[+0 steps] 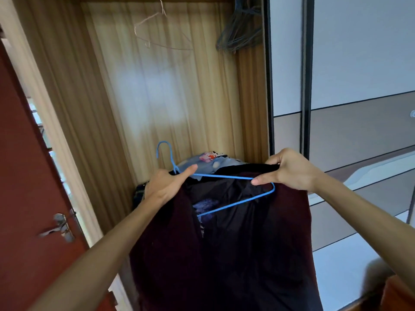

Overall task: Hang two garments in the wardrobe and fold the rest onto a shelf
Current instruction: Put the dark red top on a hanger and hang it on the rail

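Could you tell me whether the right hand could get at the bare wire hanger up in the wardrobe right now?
Probably not yet: the right hand grips the dark garment, though nothing seems to block the way up to the wire hanger.

A dark maroon garment (247, 254) hangs open, a blue wire hanger (224, 176) partly inside it.

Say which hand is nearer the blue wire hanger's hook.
Left. The left hand grips the blue wire hanger at the neck just below its hook; the right hand pinches the dark maroon garment by the hanger's far shoulder.
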